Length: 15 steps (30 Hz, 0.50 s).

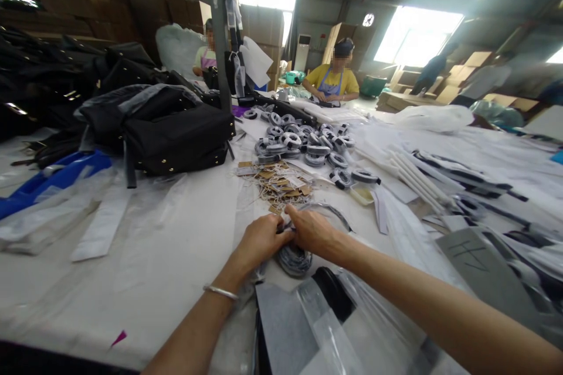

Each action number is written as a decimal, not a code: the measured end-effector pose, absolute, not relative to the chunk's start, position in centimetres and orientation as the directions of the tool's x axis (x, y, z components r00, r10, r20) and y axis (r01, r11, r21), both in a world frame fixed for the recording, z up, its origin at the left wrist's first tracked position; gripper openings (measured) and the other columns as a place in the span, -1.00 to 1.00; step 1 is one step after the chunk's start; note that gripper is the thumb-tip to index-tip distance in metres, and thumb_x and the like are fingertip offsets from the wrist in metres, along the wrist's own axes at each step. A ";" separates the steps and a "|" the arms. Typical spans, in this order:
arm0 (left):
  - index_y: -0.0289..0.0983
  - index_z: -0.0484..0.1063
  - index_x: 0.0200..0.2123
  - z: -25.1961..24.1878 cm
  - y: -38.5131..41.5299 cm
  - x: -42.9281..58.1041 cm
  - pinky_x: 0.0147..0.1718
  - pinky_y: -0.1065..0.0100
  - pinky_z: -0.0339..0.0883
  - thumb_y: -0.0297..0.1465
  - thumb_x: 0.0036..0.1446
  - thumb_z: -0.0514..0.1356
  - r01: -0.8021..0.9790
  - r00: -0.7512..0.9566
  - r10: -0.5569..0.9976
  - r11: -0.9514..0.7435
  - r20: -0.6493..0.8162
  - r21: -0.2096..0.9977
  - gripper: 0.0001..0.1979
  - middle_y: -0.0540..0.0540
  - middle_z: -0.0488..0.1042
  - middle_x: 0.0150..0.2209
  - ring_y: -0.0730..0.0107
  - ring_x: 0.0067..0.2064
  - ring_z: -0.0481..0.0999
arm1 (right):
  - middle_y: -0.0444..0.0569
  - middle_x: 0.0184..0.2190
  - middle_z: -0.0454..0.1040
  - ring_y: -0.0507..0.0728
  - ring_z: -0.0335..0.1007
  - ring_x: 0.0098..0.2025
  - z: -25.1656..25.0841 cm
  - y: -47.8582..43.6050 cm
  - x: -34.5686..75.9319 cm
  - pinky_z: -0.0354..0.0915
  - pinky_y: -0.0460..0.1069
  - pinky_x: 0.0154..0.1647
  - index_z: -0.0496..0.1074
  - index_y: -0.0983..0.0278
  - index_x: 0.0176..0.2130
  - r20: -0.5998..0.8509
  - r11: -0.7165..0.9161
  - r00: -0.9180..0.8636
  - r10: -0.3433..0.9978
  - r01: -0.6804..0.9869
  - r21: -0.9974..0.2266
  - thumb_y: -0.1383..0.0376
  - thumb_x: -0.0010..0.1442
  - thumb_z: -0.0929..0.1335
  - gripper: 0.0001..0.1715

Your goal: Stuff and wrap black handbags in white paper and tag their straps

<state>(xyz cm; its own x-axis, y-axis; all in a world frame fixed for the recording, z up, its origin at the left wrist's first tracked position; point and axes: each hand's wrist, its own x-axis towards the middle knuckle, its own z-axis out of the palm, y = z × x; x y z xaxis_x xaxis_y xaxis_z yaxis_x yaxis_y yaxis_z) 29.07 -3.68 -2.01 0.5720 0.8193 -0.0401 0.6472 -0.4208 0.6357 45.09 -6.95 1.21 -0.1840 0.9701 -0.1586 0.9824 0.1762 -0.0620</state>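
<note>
My left hand [266, 239] and my right hand [312, 231] meet over a coiled grey strap [295, 262], which lies on the white table. The fingers of both hands are closed on the strap's upper part, and a loose length of it curves out behind my right hand. Just beyond my fingers is a pile of brown and white hang tags [284, 181] with strings. Behind the tags, a heap of rolled grey straps [303, 139] with black bands spreads over the table. Close in front of me lie a grey sheet [284, 322] and a black roll in clear plastic [333, 293].
Black bags [176, 135] are piled at the left, beside a blue plastic piece [83, 170]. A metal post [222, 35] rises behind them. Plastic film, white rods [417, 181] and a grey board [477, 263] lie at the right. Several people are farther back, one in yellow [334, 79].
</note>
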 end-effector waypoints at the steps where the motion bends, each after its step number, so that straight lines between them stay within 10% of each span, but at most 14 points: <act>1: -0.25 0.49 -0.33 -1.8 -4.1 29.3 -0.30 0.31 0.23 -0.17 0.13 0.18 0.674 0.580 0.814 -0.453 -0.038 0.584 -0.74 -0.14 0.55 -0.30 0.17 -0.24 0.51 | 0.10 -0.26 0.60 0.25 0.57 -0.22 1.7 -6.9 45.8 0.32 -0.03 -0.33 0.36 0.30 0.04 -0.201 0.207 -0.223 0.954 0.974 -0.096 0.27 0.11 0.41 -0.51; 11: -0.25 0.40 -0.02 -1.9 -6.9 31.4 -0.06 0.23 0.30 -0.48 0.08 0.14 0.750 0.593 0.804 -0.528 -0.050 0.397 -0.65 -0.21 0.50 -0.03 0.10 0.03 0.46 | -0.09 -0.20 0.63 0.13 0.54 -0.14 3.3 -2.4 47.0 0.35 -0.08 -0.12 0.61 0.16 -0.17 -0.294 0.307 -0.393 0.871 0.904 -0.299 0.49 0.08 0.32 -0.60; 15: -0.27 0.44 -0.11 -2.0 -5.9 32.1 -0.01 0.23 0.29 -0.50 0.15 0.08 0.716 0.656 0.753 -0.597 -0.056 0.363 -0.75 -0.21 0.50 -0.08 0.12 0.02 0.46 | -0.02 0.01 0.56 0.15 0.45 0.06 0.7 0.3 45.4 0.30 -0.04 0.05 0.53 0.19 0.03 -0.191 0.227 -0.287 0.939 0.932 -0.284 0.51 0.14 0.26 -0.47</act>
<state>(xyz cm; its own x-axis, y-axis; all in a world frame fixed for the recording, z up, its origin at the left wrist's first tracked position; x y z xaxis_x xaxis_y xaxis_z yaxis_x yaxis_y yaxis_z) 32.09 -5.92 -2.03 0.6559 0.7528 -0.0557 0.7158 -0.5969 0.3625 45.37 0.33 0.71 -0.2869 0.9388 -0.1906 0.9315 0.2270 -0.2842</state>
